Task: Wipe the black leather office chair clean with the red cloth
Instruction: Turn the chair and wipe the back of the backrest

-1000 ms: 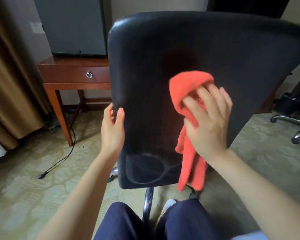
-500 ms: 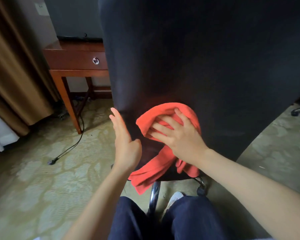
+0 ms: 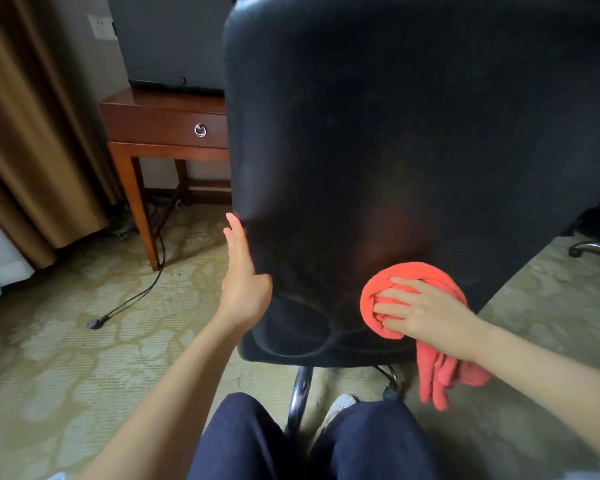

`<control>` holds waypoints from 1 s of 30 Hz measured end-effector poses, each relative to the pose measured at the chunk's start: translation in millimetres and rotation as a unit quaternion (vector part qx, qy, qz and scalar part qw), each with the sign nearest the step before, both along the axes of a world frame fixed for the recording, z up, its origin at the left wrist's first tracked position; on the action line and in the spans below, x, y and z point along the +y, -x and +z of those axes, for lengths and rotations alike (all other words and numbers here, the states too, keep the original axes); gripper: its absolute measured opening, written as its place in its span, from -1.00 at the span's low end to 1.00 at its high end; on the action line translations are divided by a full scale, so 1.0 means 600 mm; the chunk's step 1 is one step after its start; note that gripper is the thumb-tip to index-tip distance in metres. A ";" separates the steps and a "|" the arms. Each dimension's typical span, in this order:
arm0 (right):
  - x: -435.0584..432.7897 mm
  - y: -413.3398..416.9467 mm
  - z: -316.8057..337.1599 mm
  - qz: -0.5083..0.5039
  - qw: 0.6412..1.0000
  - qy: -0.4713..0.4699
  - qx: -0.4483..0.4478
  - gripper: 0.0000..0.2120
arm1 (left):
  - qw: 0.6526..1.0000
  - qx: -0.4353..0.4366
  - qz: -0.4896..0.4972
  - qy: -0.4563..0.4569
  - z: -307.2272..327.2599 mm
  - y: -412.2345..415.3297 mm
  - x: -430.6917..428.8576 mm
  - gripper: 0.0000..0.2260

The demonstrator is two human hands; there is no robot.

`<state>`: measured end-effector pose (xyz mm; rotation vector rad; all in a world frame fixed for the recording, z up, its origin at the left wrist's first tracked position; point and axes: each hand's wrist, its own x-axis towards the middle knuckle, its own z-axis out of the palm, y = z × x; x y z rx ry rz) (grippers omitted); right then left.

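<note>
- Where the chair (image 3: 395,150) narrows toward the bottom of its backrest, the red cloth (image 3: 411,271) lies bunched against the black leather, its tail hanging below the edge.
- The right hand (image 3: 426,311) presses on the cloth, fingers spread and nearly straight.
- The left hand (image 3: 245,282) lies flat against the backrest's left edge, fingers straight, holding nothing.
- Behind on the left stands a wooden surface (image 3: 160,123), with a cable (image 3: 136,296) trailing over the carpet (image 3: 49,358).

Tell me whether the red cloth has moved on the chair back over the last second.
Yes. The red cloth went down the chair back, from mid-height to beside the oval seam near its bottom edge, under the right hand.
</note>
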<state>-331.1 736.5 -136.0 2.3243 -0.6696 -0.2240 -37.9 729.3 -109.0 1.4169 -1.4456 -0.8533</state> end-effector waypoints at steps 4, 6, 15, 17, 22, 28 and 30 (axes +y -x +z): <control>0.039 0.027 0.080 0.049 0.994 0.055 -0.078 -0.75 | 0.998 0.041 0.019 0.030 -0.005 0.005 0.001 -0.08; 0.044 0.007 0.120 0.081 0.986 0.099 -0.104 -0.76 | 0.997 0.048 0.040 0.036 -0.008 0.008 0.000 -0.15; -0.032 -0.214 0.173 0.145 0.952 0.204 -0.178 -0.73 | 0.985 0.173 0.000 -0.008 -0.005 -0.029 -0.001 -0.20; -0.055 -0.250 0.147 0.107 0.966 0.184 -0.147 -0.71 | 0.980 0.197 -0.004 0.004 0.004 -0.031 0.003 -0.22; -0.083 -0.273 0.076 0.060 0.983 0.116 -0.128 -0.73 | 0.956 0.289 0.050 0.007 0.010 -0.014 0.016 -0.22; -0.095 -0.239 0.038 0.091 0.994 0.007 -0.060 -0.71 | 0.971 0.222 0.026 -0.079 -0.017 0.036 0.007 -0.07; -0.092 -0.221 0.026 0.089 0.994 -0.016 -0.055 -0.63 | 0.977 0.188 0.026 -0.095 -0.009 0.049 0.003 -0.07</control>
